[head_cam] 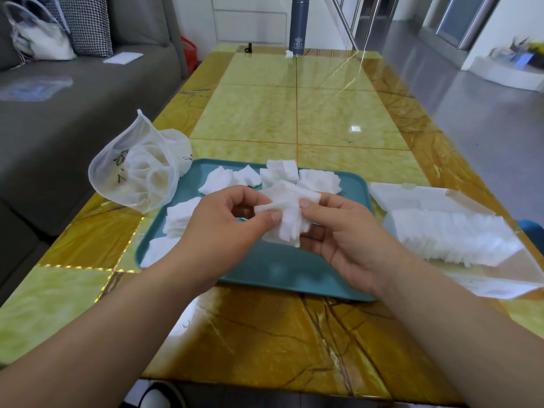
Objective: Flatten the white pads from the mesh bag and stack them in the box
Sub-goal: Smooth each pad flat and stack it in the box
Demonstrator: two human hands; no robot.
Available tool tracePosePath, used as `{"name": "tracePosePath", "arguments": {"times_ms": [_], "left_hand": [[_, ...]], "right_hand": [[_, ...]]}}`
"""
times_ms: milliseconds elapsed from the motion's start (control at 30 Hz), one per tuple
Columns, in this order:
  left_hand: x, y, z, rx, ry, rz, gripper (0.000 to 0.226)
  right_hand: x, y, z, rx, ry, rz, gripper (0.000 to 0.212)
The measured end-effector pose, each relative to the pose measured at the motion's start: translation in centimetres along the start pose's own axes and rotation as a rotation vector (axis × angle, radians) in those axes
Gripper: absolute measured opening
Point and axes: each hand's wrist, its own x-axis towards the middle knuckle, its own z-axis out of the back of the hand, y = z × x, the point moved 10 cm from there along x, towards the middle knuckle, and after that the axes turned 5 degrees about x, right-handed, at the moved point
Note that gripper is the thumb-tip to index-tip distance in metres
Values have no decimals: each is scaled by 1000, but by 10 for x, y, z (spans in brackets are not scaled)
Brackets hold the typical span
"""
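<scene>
Both hands hold a small bunch of white pads (287, 214) above the teal tray (279, 272). My left hand (226, 231) pinches the bunch's left edge with thumb and fingers. My right hand (338, 234) grips its right side. Several loose white pads (319, 179) lie scattered on the tray's far and left parts. The white mesh bag (138, 169) lies open on the table left of the tray, with some pads inside. At the right, the clear box (421, 195) holds a long row of stacked pads (453, 240), its lid open.
The yellow-green marble table (294, 107) stretches ahead. A dark bottle (298, 25) and a small white scrap (289, 53) stand at its far end. A grey sofa (73, 113) with a white bag runs along the left. A paper sheet (494, 285) lies by the box.
</scene>
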Motion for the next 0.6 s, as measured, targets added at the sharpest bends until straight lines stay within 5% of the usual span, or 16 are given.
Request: {"name": "tracePosePath", "arguments": {"times_ms": [200,433,600], "left_hand": [[0,8,-9,-297,98,107,17],[0,-9,14,-144,30,-10,9],[-7,-25,8,-140,139,-73,9]], "right_hand": [[0,2,-2,30,24,-9,28],[4,7,17,-29,-101,31,24],[5,9,17,-62,-89,56,21]]}}
